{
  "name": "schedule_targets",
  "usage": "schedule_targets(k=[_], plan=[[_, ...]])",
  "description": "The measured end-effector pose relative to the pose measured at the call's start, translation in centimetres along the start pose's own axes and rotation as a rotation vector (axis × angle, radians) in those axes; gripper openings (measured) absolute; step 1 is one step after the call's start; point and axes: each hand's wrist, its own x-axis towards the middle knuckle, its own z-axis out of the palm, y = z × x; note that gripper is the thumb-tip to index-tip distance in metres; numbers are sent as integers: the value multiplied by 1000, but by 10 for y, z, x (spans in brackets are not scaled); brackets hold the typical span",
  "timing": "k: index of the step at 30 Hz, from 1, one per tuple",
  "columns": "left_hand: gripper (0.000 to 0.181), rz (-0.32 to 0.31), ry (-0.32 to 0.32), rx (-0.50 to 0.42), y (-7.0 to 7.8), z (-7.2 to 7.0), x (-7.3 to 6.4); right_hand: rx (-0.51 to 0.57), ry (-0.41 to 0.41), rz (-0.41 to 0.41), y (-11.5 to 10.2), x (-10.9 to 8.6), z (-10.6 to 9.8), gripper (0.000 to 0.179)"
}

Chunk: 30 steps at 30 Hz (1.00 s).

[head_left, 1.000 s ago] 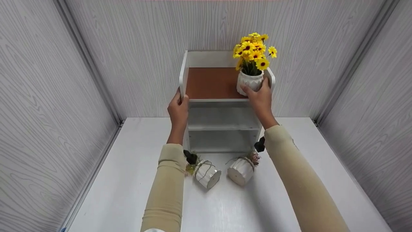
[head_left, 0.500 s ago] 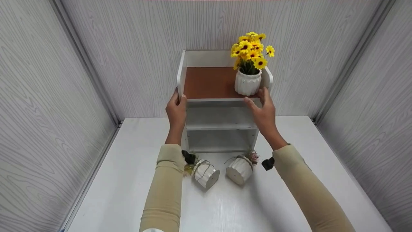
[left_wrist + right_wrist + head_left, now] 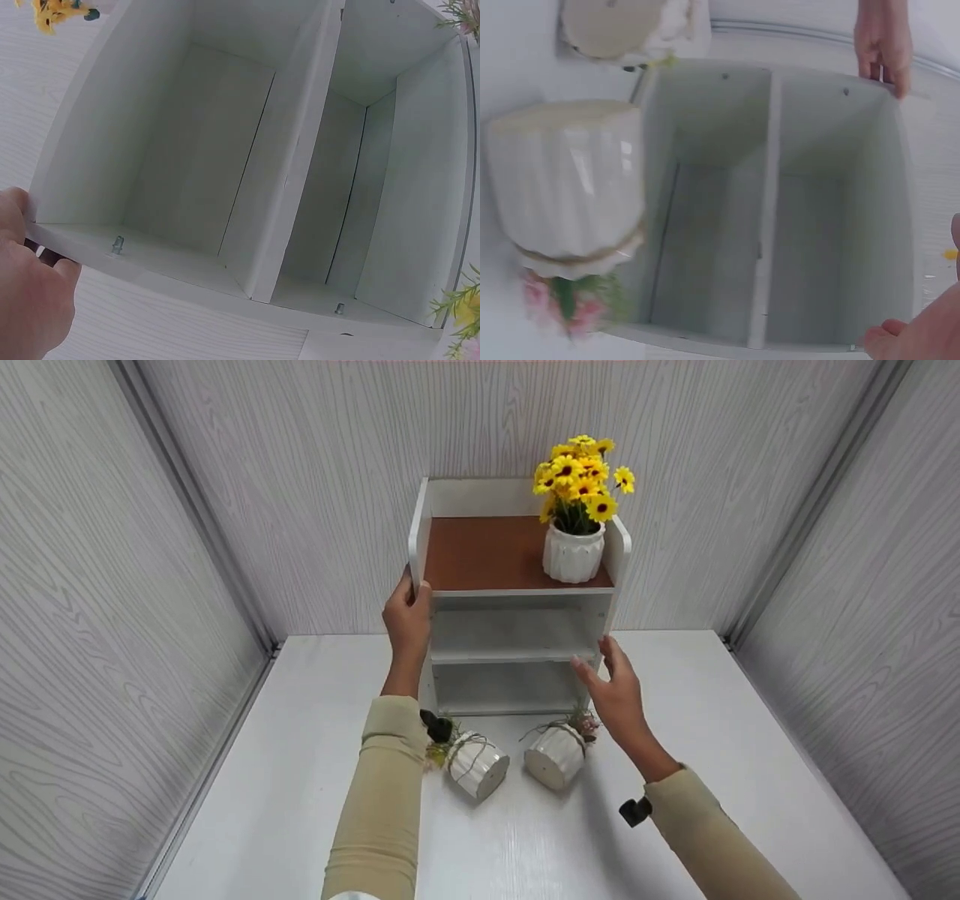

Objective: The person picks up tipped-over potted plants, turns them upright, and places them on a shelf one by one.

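Observation:
A small white shelf unit [image 3: 480, 551] with a brown top board stands against the back wall. My left hand [image 3: 407, 619] grips its left side panel, thumb in front and fingers behind. On the right of the top board sits a white ribbed pot of yellow flowers [image 3: 574, 555], upright and untouched. My right hand [image 3: 619, 697] is beside the unit's lower right edge, thumb and fingers apart, holding nothing; whether it touches the edge I cannot tell. Two white flower pots lie tipped before the unit: a left pot [image 3: 478, 765] and a right pot [image 3: 555, 757], both tied with twine.
The unit has two open compartments [image 3: 202, 150] below its top, divided by a white shelf board [image 3: 514, 660]. Grey wood-grain walls [image 3: 337, 472] enclose the white table [image 3: 322, 780] at the back and sides. Black wrist cameras hang close to the tipped pots.
My right hand let go of the yellow flower pot and moved down along the unit's right side. The pot stayed on the top board. My left hand kept its grip.

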Motion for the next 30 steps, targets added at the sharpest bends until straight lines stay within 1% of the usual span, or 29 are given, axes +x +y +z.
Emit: schedule_targets(k=[5,8,12,15,19,22,27,30], plan=[[51,15,-2,16,-1,0,0,-81,6,56,24,-29,14,97],[51,21,-1,30,-1,0,0,-114,3,65,36,-45,26,96],[51,9,7,43,-1,0,-1,-106,-21,82,48,-62,40,92],[51,2,8,47,-2,1,-1,-118,-7,88,57,-73,47,88],[52,-3,6,29,-2,1,0,-179,38,81,70,-83,54,84],[52,-7,10,18,-2,1,0,-206,60,95,78,-87,59,83],[52,-7,6,11,1,1,0,-232,64,141,88,-89,64,85],[51,-6,8,6,0,1,-1,-254,53,148,92,-90,66,87]])
